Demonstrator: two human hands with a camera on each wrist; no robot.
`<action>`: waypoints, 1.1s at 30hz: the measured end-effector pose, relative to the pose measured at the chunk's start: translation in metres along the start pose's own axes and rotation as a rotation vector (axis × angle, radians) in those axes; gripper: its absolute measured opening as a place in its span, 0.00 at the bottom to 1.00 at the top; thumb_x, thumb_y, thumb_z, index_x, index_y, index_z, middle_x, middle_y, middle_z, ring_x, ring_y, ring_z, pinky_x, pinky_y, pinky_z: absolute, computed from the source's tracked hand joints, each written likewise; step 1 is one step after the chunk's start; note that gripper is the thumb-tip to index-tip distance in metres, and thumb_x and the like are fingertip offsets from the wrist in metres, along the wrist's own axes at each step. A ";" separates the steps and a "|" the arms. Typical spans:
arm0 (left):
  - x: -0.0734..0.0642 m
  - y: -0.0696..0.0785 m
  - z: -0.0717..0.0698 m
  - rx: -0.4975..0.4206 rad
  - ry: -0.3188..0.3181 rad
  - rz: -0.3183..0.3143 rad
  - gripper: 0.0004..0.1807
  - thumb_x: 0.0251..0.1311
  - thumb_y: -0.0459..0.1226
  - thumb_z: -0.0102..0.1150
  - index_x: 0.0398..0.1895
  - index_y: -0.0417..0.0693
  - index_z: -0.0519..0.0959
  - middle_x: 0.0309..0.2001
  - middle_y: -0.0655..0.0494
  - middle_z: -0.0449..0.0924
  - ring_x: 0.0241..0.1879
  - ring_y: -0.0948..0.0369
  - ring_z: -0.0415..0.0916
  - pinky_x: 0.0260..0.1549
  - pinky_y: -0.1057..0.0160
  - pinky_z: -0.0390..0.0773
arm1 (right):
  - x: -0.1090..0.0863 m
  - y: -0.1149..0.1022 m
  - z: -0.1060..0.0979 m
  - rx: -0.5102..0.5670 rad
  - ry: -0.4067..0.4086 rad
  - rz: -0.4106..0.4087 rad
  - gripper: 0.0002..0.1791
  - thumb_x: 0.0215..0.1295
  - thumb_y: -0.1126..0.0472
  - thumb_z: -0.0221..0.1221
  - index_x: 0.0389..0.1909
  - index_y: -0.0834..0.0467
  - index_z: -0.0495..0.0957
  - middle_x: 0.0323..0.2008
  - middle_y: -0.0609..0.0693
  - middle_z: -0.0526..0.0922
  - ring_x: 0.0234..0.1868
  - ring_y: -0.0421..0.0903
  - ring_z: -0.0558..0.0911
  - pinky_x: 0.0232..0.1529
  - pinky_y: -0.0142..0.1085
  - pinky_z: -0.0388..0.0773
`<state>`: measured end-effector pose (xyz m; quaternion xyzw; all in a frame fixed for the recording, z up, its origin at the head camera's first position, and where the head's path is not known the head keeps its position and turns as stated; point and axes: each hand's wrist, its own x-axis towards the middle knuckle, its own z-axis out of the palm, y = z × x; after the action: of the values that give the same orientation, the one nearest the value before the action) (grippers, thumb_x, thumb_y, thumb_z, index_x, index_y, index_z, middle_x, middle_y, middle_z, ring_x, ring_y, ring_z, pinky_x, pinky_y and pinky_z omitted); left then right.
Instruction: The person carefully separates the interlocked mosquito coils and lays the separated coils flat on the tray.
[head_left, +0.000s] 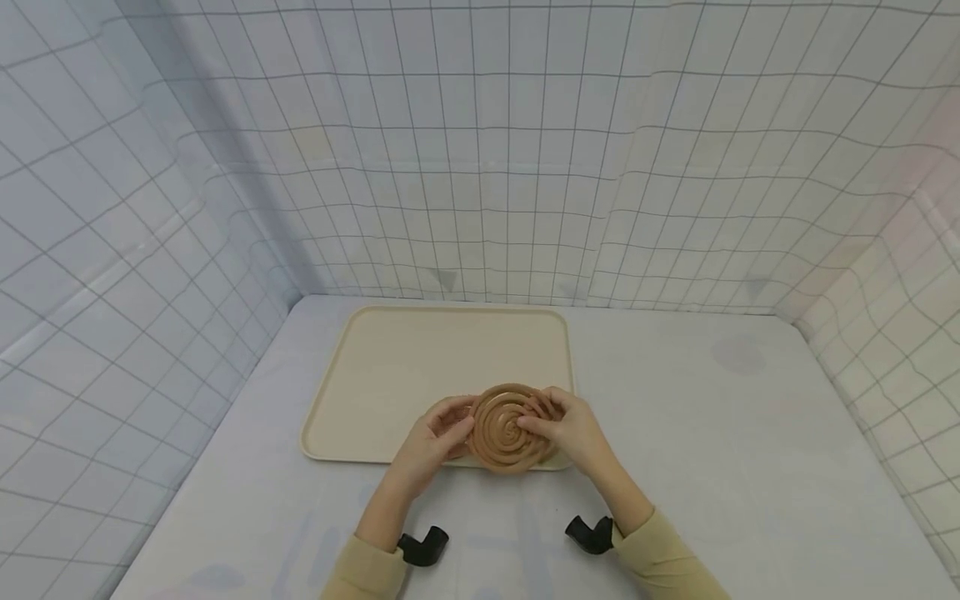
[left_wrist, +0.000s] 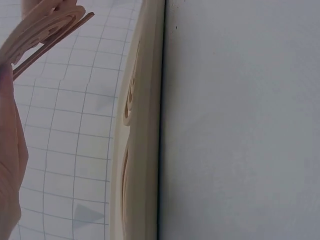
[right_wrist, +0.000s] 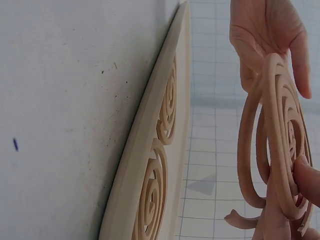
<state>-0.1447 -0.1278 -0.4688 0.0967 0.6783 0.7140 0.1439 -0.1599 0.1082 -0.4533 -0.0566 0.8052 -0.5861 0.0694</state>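
Note:
A flat spiral coil (head_left: 510, 429) of brown clay-like rope is held up over the front edge of a beige tray (head_left: 450, 350). My right hand (head_left: 573, 429) pinches its right side, thumb on the face and fingers behind. The left hand (head_left: 427, 442) holds the left rim, with its thumb at the edge and fingers behind. In the right wrist view, a loose loop stands off the back of the spiral, and a short rope end sticks out below. Two more spirals, a nearer one (right_wrist: 152, 200) and a farther one (right_wrist: 170, 102), lie on the tray.
The tray lies on a white-covered table (head_left: 697, 433). White grid-patterned walls rise at the back (head_left: 480, 167), left (head_left: 112, 250) and right (head_left: 892, 333). Black angled pieces sit at the left wrist (head_left: 424, 547) and right wrist (head_left: 591, 535).

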 end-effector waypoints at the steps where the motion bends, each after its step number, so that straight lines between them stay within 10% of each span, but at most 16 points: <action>1: 0.000 0.001 0.000 0.015 0.020 0.002 0.24 0.71 0.39 0.55 0.65 0.36 0.69 0.51 0.55 0.77 0.46 0.66 0.78 0.43 0.64 0.82 | -0.001 0.000 0.000 -0.033 -0.007 -0.018 0.13 0.54 0.62 0.72 0.34 0.62 0.79 0.29 0.47 0.78 0.31 0.38 0.72 0.29 0.26 0.68; 6: 0.005 0.006 -0.002 0.034 0.025 -0.034 0.25 0.73 0.44 0.51 0.64 0.35 0.68 0.55 0.44 0.77 0.48 0.62 0.80 0.42 0.62 0.84 | -0.003 -0.002 0.000 -0.203 -0.079 -0.130 0.13 0.54 0.58 0.73 0.37 0.56 0.82 0.32 0.46 0.82 0.34 0.37 0.75 0.34 0.28 0.72; 12: 0.017 0.011 -0.006 0.106 -0.225 -0.231 0.26 0.72 0.47 0.52 0.60 0.34 0.72 0.48 0.51 0.81 0.42 0.64 0.81 0.39 0.67 0.82 | -0.005 -0.007 -0.003 -0.354 -0.242 -0.333 0.13 0.54 0.58 0.72 0.40 0.52 0.83 0.33 0.42 0.81 0.37 0.37 0.75 0.38 0.30 0.74; 16: 0.021 0.011 -0.005 0.129 -0.332 -0.248 0.21 0.72 0.43 0.52 0.55 0.32 0.77 0.37 0.57 0.84 0.32 0.66 0.81 0.31 0.69 0.81 | -0.005 -0.008 -0.004 -0.387 -0.279 -0.335 0.12 0.55 0.56 0.71 0.40 0.51 0.82 0.34 0.39 0.80 0.36 0.36 0.74 0.37 0.30 0.73; 26: 0.018 0.008 -0.004 0.098 -0.194 -0.143 0.18 0.75 0.39 0.47 0.52 0.30 0.74 0.31 0.61 0.82 0.29 0.69 0.78 0.29 0.71 0.79 | -0.005 -0.009 -0.005 -0.260 -0.127 -0.083 0.13 0.55 0.57 0.72 0.38 0.57 0.82 0.34 0.48 0.84 0.36 0.40 0.81 0.36 0.31 0.79; 33: 0.016 0.006 -0.005 0.020 -0.131 -0.113 0.19 0.76 0.38 0.45 0.55 0.27 0.70 0.36 0.61 0.82 0.34 0.68 0.81 0.32 0.71 0.81 | -0.004 -0.010 -0.009 -0.249 -0.111 -0.074 0.10 0.57 0.59 0.70 0.35 0.58 0.81 0.31 0.47 0.83 0.35 0.40 0.79 0.33 0.31 0.76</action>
<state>-0.1617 -0.1273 -0.4642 0.1065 0.6789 0.6901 0.2270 -0.1577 0.1142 -0.4412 -0.1267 0.8639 -0.4800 0.0848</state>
